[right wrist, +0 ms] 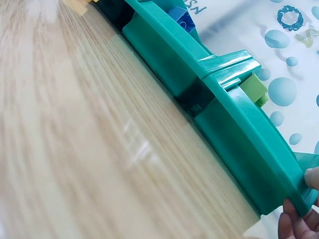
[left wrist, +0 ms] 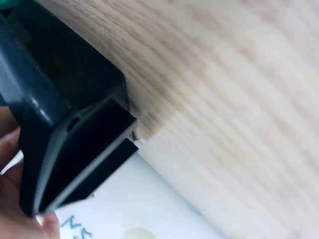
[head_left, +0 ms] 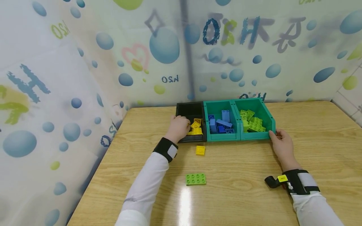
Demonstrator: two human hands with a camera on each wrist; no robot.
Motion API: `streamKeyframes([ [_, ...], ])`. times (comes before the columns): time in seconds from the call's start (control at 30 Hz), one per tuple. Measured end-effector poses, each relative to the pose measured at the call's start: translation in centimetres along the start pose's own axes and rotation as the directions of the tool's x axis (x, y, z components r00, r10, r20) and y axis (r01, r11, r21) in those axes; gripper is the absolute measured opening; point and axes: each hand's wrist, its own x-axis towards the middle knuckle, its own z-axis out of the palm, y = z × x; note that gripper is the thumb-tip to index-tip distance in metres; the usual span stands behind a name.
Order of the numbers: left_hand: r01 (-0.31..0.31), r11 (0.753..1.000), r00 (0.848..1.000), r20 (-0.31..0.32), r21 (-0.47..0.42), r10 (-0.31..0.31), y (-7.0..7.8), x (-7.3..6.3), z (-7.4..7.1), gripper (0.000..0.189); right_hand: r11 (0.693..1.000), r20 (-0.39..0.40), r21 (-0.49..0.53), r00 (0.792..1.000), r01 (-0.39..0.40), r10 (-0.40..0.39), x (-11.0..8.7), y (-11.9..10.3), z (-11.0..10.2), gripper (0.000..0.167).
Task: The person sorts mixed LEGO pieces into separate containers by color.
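A black bin (head_left: 189, 108) with yellow bricks (head_left: 197, 130) stands at the left end of a joined row. My left hand (head_left: 178, 128) grips its left side wall, fingers reaching over the rim near the bricks. Part of that hand is hidden behind the bin in the left wrist view. At the row's other end, my right hand (head_left: 282, 145) pinches the front right corner of a teal bin (head_left: 255, 136) between thumb and fingers. Light green bricks (head_left: 255, 125) lie in this bin. Between the two, another teal bin (head_left: 223, 137) contains blue bricks (head_left: 224, 123).
In front of the row lies a yellow brick (head_left: 200, 150) on the wooden table (head_left: 234, 191). Closer to me is a flat light green brick (head_left: 195, 179). A patterned curtain (head_left: 158, 78) hangs behind the table and along its left side.
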Motion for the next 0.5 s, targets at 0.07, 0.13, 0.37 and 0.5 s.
streamKeyframes([
  [0.07,-0.005,0.994,1.0,-0.012,-0.111,0.004,-0.3,-0.4,-0.3,0.019,1.0,0.001,0.001,1.0,0.0,0.0,0.1,0.0,0.0,0.054],
  [0.13,-0.007,0.979,1.0,-0.02,-0.203,0.004,-0.6,-0.9,-0.6,0.021,1.0,0.001,0.002,1.0,-0.003,0.003,0.1,0.0,0.0,0.055],
  [0.37,-0.024,0.946,0.999,-0.036,-0.322,0.013,-0.8,-3.2,-1.6,0.027,1.0,0.005,-0.009,1.0,0.001,-0.001,0.1,0.1,0.0,0.055],
  [0.5,-0.061,0.942,0.997,-0.062,-0.33,0.043,-0.7,-4.8,-1.9,0.028,1.0,0.008,-0.009,1.0,0.004,-0.004,0.0,0.1,0.0,0.056],
])
